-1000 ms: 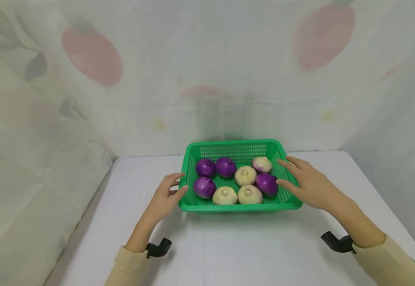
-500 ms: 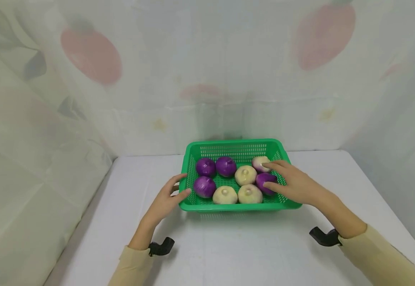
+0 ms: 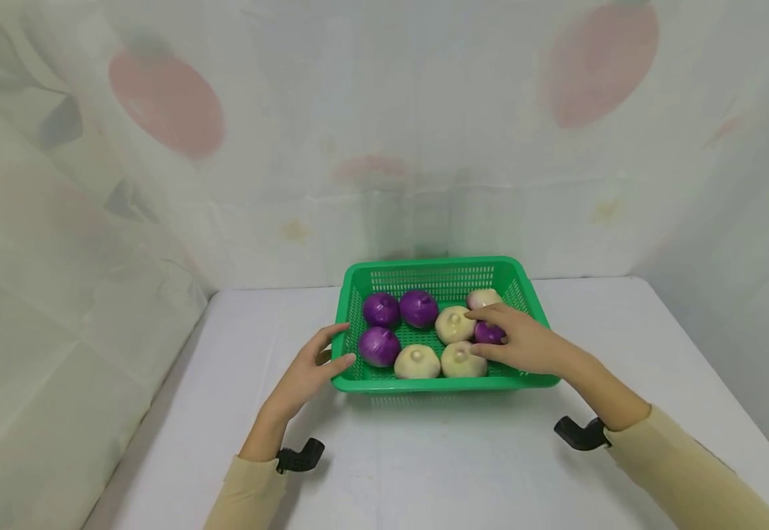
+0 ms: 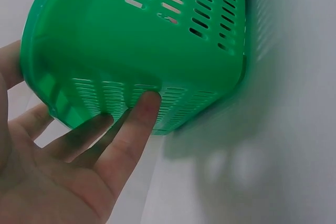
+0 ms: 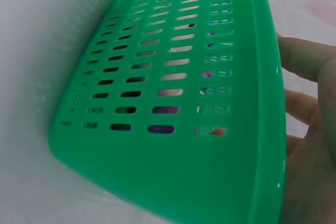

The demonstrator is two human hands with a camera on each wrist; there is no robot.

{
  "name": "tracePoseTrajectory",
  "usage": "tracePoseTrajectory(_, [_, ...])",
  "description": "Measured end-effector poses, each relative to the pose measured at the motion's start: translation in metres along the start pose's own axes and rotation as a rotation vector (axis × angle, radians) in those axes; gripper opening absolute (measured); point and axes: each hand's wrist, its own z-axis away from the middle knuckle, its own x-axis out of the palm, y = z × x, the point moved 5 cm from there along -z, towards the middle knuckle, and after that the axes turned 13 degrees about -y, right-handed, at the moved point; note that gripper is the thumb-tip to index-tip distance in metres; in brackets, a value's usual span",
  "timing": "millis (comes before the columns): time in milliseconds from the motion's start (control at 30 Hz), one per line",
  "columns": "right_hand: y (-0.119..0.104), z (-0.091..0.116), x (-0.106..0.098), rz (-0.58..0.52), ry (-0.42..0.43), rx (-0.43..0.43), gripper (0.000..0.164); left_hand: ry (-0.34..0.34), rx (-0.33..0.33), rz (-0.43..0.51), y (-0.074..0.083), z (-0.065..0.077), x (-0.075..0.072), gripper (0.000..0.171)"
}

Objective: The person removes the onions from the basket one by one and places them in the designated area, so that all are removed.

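Observation:
A green slotted basket (image 3: 447, 385) holds several onions: glossy purple ones such as one at left (image 3: 379, 347), and cream-sided ones at middle (image 3: 452, 322) and front (image 3: 417, 362). At the basket's left end, my left hand (image 3: 305, 375) grips the rim, thumb and index tip over it. The left wrist view has the other fingers (image 4: 123, 148) against the outer wall. My right hand (image 3: 526, 344) reaches over the right rim, fingers extended above the cream onions and partly covering a purple onion (image 3: 488, 333). In the right wrist view the basket wall (image 5: 199, 171) hides its fingertips.
The basket stands on a white-covered table (image 3: 410, 471), near its back edge. Behind hangs a pale curtain (image 3: 450, 132) with faded red prints, with more sheeting (image 3: 46, 309) on the left side. Black wrist mounts (image 3: 301, 456) are on both forearms.
My right hand has moved left from the basket's right rim to above the cream onions. My left hand has shifted slightly right, its thumb farther over the rim. The basket stays put.

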Motion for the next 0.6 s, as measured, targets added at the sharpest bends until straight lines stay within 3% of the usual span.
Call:
tracePoseTrajectory(367, [-0.003, -0.009, 0.016, -0.044, -0.038, -0.092, 0.051, 0.007, 0.021, 0.028, -0.001, -0.001, 0.001, 0.065])
tracePoseTrajectory(600, [-0.004, -0.016, 0.026, 0.023, -0.073, -0.107, 0.052, 0.007, 0.027, 0.041, -0.002, -0.001, 0.002, 0.068])
